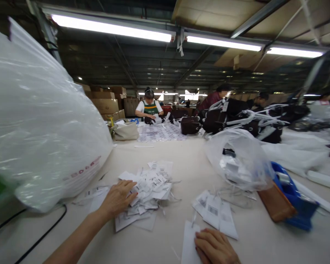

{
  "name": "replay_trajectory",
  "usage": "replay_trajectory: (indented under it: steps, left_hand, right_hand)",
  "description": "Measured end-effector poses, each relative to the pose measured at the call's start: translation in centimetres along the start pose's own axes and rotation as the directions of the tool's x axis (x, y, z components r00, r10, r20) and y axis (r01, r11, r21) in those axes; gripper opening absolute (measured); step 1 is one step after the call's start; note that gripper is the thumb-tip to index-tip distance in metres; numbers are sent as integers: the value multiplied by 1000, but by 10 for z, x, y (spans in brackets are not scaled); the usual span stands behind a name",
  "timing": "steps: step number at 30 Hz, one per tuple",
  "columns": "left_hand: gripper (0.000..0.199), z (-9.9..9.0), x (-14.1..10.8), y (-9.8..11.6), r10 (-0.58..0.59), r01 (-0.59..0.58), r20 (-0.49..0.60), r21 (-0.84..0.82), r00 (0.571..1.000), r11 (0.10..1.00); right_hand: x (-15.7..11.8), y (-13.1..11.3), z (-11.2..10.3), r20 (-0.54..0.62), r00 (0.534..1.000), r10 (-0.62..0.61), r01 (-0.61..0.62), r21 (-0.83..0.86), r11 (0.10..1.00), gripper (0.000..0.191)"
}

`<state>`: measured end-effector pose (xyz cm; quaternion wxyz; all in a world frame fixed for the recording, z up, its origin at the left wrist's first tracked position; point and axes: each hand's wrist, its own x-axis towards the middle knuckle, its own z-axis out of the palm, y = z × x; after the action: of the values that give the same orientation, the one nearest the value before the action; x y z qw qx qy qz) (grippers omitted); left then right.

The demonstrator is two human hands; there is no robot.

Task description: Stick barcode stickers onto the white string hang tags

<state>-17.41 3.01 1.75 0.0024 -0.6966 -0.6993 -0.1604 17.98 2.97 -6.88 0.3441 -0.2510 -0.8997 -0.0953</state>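
Observation:
My left hand (117, 200) rests at the left side of a loose pile of white barcode tags (154, 187), its fingers apart and touching the top papers. Near the front edge of the view, my right hand (216, 246) lies with its fingers close together over the right edge of a white tag (190, 242); whether it grips the tag is hidden. Just beyond that hand, several white barcode tags with strings (216, 212) lie fanned out on the pale table (178, 154).
A large plastic bag (49, 121) bulges at left. On the right are an open clear bag (236, 161), a blue tape dispenser (299, 205) and a brown block (277, 201). Dark bags (214, 121) are heaped behind; a person (149, 106) works across the table.

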Motion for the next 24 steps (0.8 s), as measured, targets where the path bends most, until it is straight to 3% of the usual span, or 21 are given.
replay_trajectory:
  steps: [4, 8, 14, 19, 20, 21, 24]
  left_hand:
    - [33, 14, 3, -3, 69, -68, 41, -27, 997, 997]
    - [36, 15, 7, -8, 68, -69, -32, -20, 997, 997]
    - [37, 2, -6, 4, 30, -30, -72, 11, 997, 1000]
    - [34, 6, -40, 35, 115, -119, -129, -23, 985, 993]
    - [31, 10, -48, 44, 171, -178, -158, -27, 973, 984]
    - [29, 17, -54, 53, 282, -293, -255, -4, 925, 956]
    - [28, 45, -69, 83, 620, -633, -289, 57, 729, 772]
  right_hand:
    - [6, -17, 3, -82, 991, 108, -100, 95, 990, 16]
    - [8, -20, 10, -233, 962, 143, -120, 110, 987, 23]
    - [8, -19, -6, -29, 991, 131, -125, 152, 980, 19]
    - [11, -21, -15, 4, 988, 153, -151, 174, 973, 19]
    - [11, -22, -15, 0, 986, 165, -163, 178, 971, 17]
    - [11, -23, -13, -5, 984, 179, -175, 182, 968, 16]
    - [11, -25, -4, -41, 972, 229, -217, 204, 955, 10]
